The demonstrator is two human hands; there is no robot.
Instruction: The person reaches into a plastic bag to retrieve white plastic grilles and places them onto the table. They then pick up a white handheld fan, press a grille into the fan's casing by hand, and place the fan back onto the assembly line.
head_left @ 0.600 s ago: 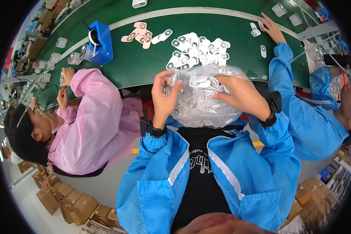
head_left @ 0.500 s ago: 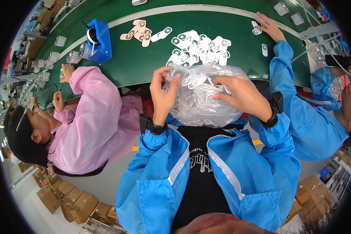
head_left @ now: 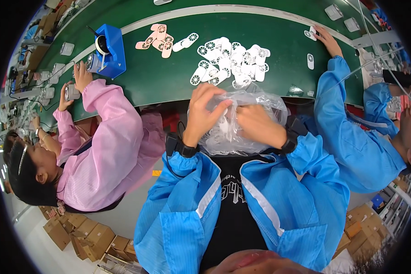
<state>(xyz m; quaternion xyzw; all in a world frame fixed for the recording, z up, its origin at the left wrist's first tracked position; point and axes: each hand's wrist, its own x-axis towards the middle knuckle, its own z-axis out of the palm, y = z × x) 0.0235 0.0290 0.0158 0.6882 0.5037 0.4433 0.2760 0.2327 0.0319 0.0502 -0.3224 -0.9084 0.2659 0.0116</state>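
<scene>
A clear plastic bag (head_left: 271, 102) full of white flat parts with spoked round ends is in front of my chest, below the table's near edge. My left hand (head_left: 203, 112) grips the bag's upper left rim, thumb and fingers closed on the film. At the bag's mouth, my right hand (head_left: 262, 128) is curled with its fingers down among the crumpled film. Its fingertips are hidden, so what they hold cannot be made out. Just beyond the bag, a heap of the same white parts (head_left: 235, 59) lies on the green table (head_left: 150, 86).
Pink parts (head_left: 160, 41) lie to the left of the white heap. A blue tape dispenser (head_left: 112, 52) stands at the left, by a co-worker in a pink sleeve (head_left: 109, 114). On the right, another person's hand (head_left: 328, 41) touches white parts near the far strip.
My right hand has moved left and down into the bag's mouth. The bag has sunk and crumpled, and my left hand has closed on its rim. The pink-sleeved co-worker has lifted a grey-white device.
</scene>
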